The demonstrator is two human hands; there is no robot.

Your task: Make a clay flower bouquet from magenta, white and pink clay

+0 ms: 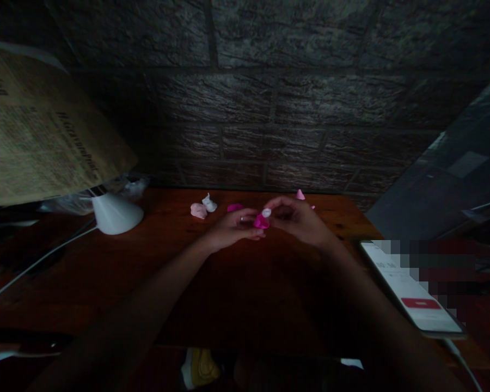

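My left hand (231, 227), a ring on one finger, pinches a magenta lump (261, 221) that looks like soft modelling clay. A small white round piece (267, 213) sits against the top of the magenta lump. My right hand (296, 218) has its thumb and fingers closed at the white piece's right side. Behind my left hand lies another magenta lump (234, 208), partly hidden. Farther left on the table rest a pale pink lump (198, 211) and a white lump (209, 202), close together. A pink cone-like piece (300, 194) shows beyond my right hand.
The wooden table (245, 283) backs onto a dark brick wall (237, 103). On the left stands a lamp with a white base (116, 214) and a newsprint-patterned shade (44, 130). A lit phone (408, 288) with a cable lies at the right edge. The light is dim.
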